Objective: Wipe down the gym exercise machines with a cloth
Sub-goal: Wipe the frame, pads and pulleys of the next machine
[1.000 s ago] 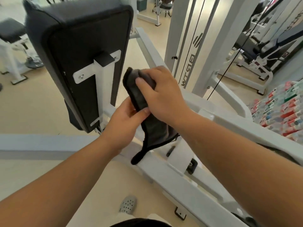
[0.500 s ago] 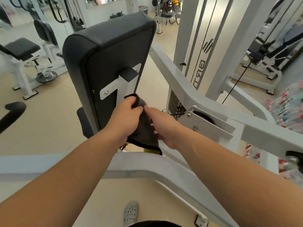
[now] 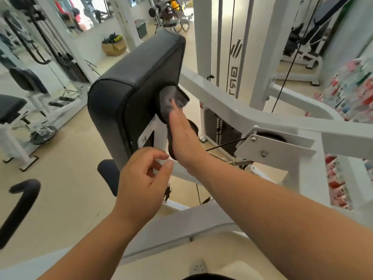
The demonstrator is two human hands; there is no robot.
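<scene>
The right hand (image 3: 182, 136) lies flat, fingers straight, pressing a grey cloth (image 3: 167, 102) against the back of the black pad (image 3: 129, 81). The cloth spreads from under the palm toward 12 o'clock and hangs down past the wrist. At 7 o'clock from it, the left hand (image 3: 141, 184) hovers with fingers loosely curled, holding nothing, just beside the pad's white bracket (image 3: 148, 134). The white frame (image 3: 232, 106) runs off toward 3 o'clock.
</scene>
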